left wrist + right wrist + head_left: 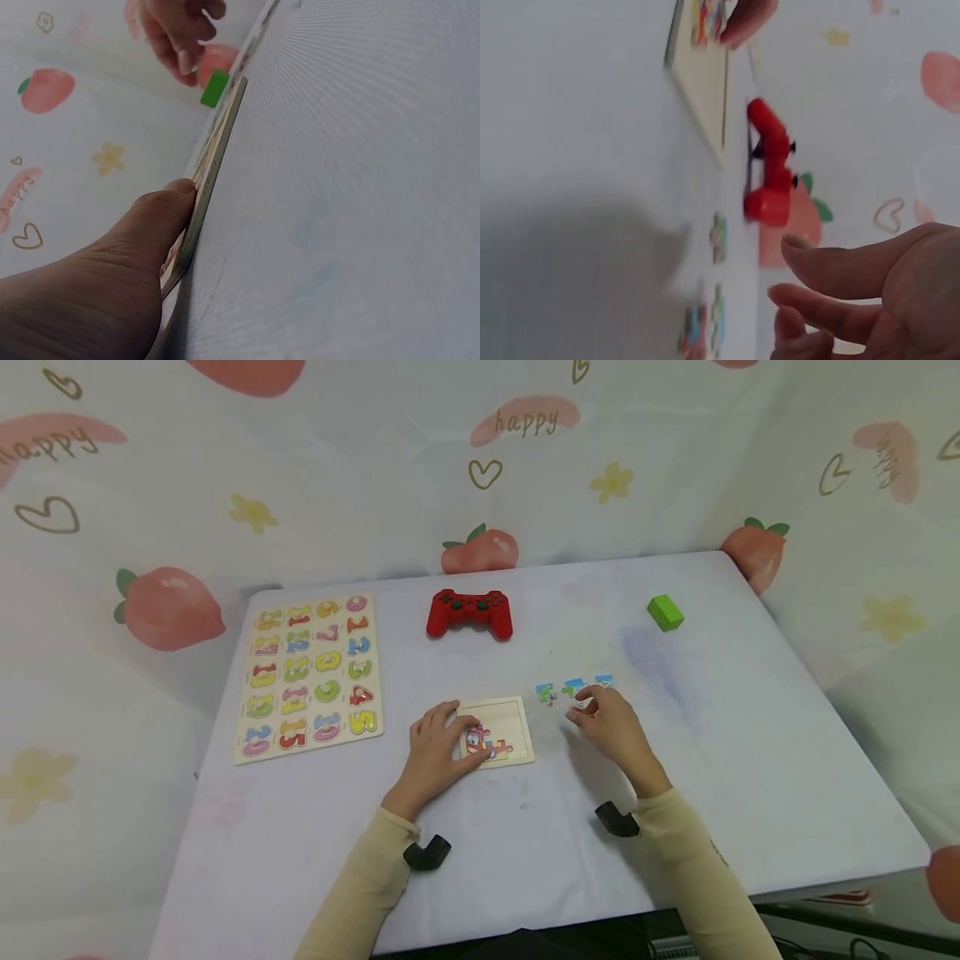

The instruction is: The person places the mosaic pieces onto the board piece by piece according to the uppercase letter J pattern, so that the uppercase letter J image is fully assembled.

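A small wooden puzzle board (517, 714) lies in the middle of the table, with several joined pink picture pieces (487, 743) in its lower left part. My left hand (437, 750) holds the board at its left side; the left wrist view shows the thumb (161, 214) against its edge. To the right, my right hand (615, 731) hovers just by some loose puzzle pieces (546, 694) in blue and green. Its thumb and forefinger are bent and apart, and I see nothing between them. The hand partly hides the nearest pieces.
A wooden number board (307, 677) with coloured numerals lies at the left. Behind the puzzle board is a red game controller (470, 614). Far right sits a green block (665, 612). The table's front edge runs below my forearms.
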Demonstrator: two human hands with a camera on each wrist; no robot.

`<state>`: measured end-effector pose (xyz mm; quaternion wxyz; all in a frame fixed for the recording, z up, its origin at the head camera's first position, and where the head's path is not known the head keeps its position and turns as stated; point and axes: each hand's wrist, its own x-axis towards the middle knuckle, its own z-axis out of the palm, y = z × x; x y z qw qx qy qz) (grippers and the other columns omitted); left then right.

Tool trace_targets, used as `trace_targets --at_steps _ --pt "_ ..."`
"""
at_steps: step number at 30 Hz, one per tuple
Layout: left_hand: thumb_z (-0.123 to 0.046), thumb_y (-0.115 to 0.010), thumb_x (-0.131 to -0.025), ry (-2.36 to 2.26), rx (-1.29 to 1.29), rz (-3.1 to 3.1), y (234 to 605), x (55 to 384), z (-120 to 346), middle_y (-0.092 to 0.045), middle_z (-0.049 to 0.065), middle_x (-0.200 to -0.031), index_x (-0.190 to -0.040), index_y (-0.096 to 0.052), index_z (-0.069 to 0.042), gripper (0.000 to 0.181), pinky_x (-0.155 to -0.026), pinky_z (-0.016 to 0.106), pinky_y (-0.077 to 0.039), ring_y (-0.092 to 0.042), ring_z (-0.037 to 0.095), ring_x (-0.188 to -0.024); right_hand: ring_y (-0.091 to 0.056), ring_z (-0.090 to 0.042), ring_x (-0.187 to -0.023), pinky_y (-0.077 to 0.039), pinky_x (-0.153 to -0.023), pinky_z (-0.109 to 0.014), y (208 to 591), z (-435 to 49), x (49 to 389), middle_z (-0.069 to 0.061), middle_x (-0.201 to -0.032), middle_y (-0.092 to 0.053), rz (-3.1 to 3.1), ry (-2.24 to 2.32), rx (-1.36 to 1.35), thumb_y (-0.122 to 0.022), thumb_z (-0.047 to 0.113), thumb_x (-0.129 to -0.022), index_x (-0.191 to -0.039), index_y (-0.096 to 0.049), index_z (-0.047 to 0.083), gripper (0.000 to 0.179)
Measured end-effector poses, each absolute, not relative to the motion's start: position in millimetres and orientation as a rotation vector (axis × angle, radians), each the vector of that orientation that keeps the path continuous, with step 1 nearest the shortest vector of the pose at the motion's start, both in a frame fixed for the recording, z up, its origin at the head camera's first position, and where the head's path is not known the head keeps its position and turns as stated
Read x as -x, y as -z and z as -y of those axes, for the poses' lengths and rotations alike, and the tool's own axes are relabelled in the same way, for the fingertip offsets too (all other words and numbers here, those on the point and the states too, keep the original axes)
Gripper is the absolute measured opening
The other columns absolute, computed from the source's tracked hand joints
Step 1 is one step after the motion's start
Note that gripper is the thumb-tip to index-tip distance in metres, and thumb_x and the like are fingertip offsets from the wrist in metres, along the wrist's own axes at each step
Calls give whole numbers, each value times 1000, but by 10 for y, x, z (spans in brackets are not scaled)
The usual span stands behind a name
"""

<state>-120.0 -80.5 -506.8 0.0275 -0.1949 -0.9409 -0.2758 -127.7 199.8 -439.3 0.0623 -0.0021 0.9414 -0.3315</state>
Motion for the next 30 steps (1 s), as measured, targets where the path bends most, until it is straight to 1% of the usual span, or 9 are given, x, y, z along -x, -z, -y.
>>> trace_targets --at_steps 3,5,9,14,20,30 --pt "-55 -63 -80 870 609 2910 5071 1190 819 -35 9 -140 -116 -57 -26 47 -97 49 -21 -26 26 -130 -53 -24 -78 -43 -65 -36 4371 -1833 1196 -12 -90 -58 -2851 988 93 -64 24 -87 -110 -59 2 32" --pt "-51 -62 -82 891 620 2910 5067 1191 828 -35 8 -141 -116 -57 -26 43 -98 49 -21 -26 26 -131 -53 -23 -77 -43 -65 -35 4377 -1711 1137 -10 -90 -58 -2839 964 141 -64 24 -86 -108 -60 4 30" --pt "-45 -59 -87 889 646 2907 5069 1208 846 -36 8 -142 -118 -58 -27 36 -99 49 -19 -24 25 -133 -52 -19 -74 -43 -64 -33 4433 -1465 1043 -6 -87 -56 -2811 930 216 -68 22 -84 -105 -61 6 27" --pt "-40 -55 -90 878 665 2887 5083 1224 857 -37 9 -141 -117 -59 -25 31 -99 48 -20 -25 25 -133 -51 -16 -71 -44 -63 -31 4554 -1250 999 -5 -85 -53 -2834 901 275 -71 19 -81 -102 -60 8 26" --pt "-36 -53 -92 883 672 2868 5088 1228 857 -38 8 -140 -115 -60 -25 26 -98 49 -21 -27 24 -132 -47 -16 -66 -40 -58 -29 4605 -1143 990 -2 -80 -48 -2822 915 237 -72 19 -80 -99 -60 11 24" --pt "-37 -53 -92 879 665 2849 5105 1235 882 -40 8 -138 -112 -60 -27 24 -97 48 -22 -29 23 -130 -47 -16 -67 -40 -59 -29 4604 -1106 1000 -2 -79 -48 -2824 919 248 -72 18 -80 -96 -60 12 21"
